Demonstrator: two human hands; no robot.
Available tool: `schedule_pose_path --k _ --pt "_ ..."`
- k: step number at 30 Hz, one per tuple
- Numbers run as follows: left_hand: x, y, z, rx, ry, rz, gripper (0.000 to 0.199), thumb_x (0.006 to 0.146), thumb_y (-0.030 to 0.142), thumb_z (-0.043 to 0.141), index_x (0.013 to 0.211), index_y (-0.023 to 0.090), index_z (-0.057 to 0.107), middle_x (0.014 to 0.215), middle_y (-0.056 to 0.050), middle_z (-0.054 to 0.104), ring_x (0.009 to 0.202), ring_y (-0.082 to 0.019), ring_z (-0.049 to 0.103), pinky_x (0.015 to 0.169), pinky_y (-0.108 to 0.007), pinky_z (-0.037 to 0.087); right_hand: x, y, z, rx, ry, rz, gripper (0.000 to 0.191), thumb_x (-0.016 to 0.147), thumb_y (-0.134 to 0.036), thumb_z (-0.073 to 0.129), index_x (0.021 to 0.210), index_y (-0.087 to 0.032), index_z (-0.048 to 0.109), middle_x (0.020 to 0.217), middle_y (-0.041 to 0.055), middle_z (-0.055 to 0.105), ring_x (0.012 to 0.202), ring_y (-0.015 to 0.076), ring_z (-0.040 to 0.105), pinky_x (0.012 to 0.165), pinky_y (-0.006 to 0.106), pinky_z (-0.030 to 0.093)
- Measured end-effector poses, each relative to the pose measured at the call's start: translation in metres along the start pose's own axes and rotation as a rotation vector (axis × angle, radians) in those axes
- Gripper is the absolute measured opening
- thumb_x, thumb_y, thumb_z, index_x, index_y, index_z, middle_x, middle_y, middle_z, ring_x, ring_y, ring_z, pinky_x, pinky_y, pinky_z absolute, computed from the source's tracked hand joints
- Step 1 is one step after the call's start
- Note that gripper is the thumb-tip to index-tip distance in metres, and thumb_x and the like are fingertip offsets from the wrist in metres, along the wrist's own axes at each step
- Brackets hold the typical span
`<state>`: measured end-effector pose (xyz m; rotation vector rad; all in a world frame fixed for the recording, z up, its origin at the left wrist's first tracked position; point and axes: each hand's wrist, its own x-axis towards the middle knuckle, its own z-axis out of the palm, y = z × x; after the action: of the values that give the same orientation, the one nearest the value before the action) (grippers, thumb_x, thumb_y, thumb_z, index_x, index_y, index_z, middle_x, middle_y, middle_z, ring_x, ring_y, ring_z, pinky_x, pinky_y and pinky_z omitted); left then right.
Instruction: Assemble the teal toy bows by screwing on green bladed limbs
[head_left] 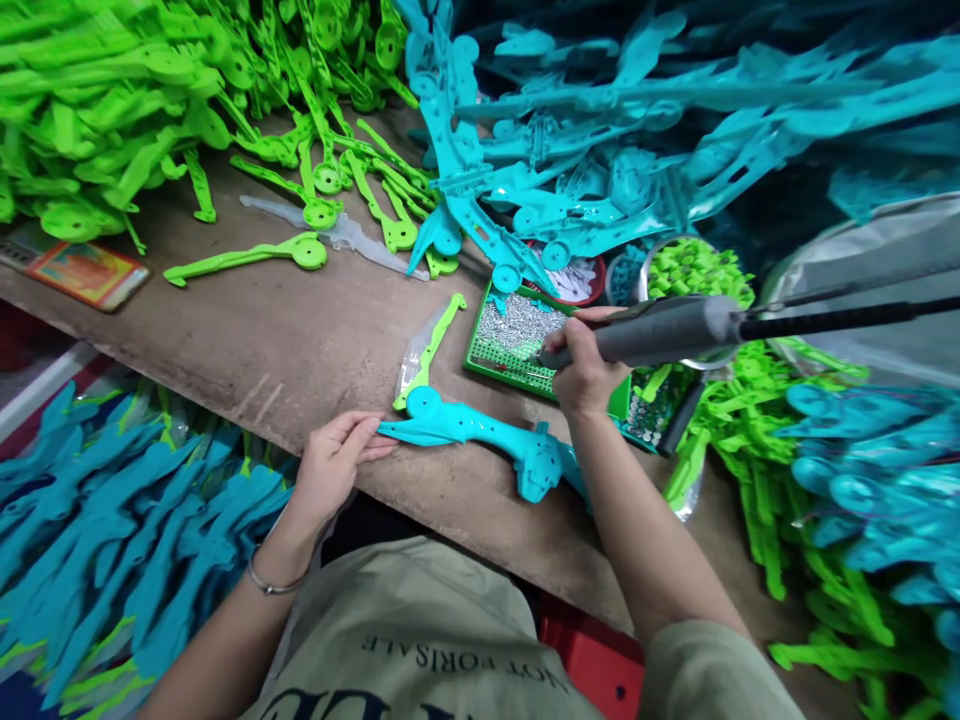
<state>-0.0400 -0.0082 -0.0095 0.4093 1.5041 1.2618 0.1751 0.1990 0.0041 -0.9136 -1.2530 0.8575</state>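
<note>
Left hand pinches a turquoise moulding at the bench edge while the right grips a screwdriver

In the head view, the near edge of the brown workbench (pixel 315 345) slants from the far left toward the near right, passing in front of the person's body. The widest bare stretch of its scuffed top lies left of centre. A smartphone (pixel 94 275) rests at its left end; green mouldings (pixel 112 110) crowd the far left, and a turquoise heap (pixel 585 150) blocks the far right. More turquoise pieces (pixel 150 540) are stacked below the near left edge.

The turquoise moulding (pixel 484 425) lies along the near edge, between the person's arms. It is long and smooth, with a tapered left tip, a round disc close to it and a knobbly, lobed block farther right; the forearm hides its right end. The left hand (pixel 341 455) has thumb and fingers closed on the tip. From the disc, a slim green arm (pixel 433 350) with a clear plastic blade (pixel 415 350) angles toward the far side.

The right hand (pixel 589 370) is wrapped around a grey, cylindrical power screwdriver (pixel 675 330), over a green perforated tray (pixel 517 382) of shiny metal screws (pixel 521 318). Behind stand a red basin (pixel 600 285) and a bowl of small green parts (pixel 696 268).
</note>
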Motion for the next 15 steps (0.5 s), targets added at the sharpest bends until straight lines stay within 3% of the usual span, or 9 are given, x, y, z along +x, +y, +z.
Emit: schedule_pose_path --k 4,9,12,15 --pt "0.001 -0.002 0.000 -0.014 -0.010 0.001 0.061 0.065 0.065 0.088 0.094 0.013 0.075 0.084 -0.005 0.078 0.078 -0.022 0.079 0.079 -0.037 0.069 0.003 -0.011 0.002 -0.019 0.024 0.002 0.020 0.076 -0.034 0.073 0.088 -0.024 0.059 0.052 -0.0101 0.054 0.041 0.0121 0.052 0.045 0.028 0.045" --pt "0.001 -0.007 0.003 -0.050 -0.025 -0.023 0.061 0.066 0.067 0.086 0.093 0.014 0.073 0.083 -0.005 0.079 0.077 -0.022 0.079 0.081 -0.037 0.069 -0.013 -0.059 0.019 0.105 0.001 -0.046 0.014 0.076 -0.029 0.071 0.082 -0.025 0.059 0.047 -0.0104 0.048 0.038 0.0116 0.046 0.044 0.029 0.044" --pt "0.001 -0.010 0.004 -0.070 -0.031 -0.031 0.060 0.064 0.068 0.086 0.089 0.015 0.073 0.082 -0.004 0.078 0.076 -0.021 0.078 0.078 -0.035 0.068 -0.042 -0.085 0.037 0.216 -0.238 -0.032 0.014 0.081 -0.032 0.071 0.085 -0.025 0.059 0.049 -0.0092 0.051 0.040 0.0130 0.049 0.045 0.030 0.044" --pt "0.001 -0.011 0.004 -0.097 -0.045 -0.029 0.059 0.065 0.067 0.086 0.088 0.015 0.073 0.080 -0.004 0.077 0.076 -0.021 0.078 0.077 -0.034 0.068 -0.074 -0.093 0.050 0.269 -0.462 0.074 0.015 0.087 -0.029 0.070 0.099 -0.027 0.061 0.058 -0.0082 0.058 0.048 0.0147 0.057 0.052 0.032 0.051"
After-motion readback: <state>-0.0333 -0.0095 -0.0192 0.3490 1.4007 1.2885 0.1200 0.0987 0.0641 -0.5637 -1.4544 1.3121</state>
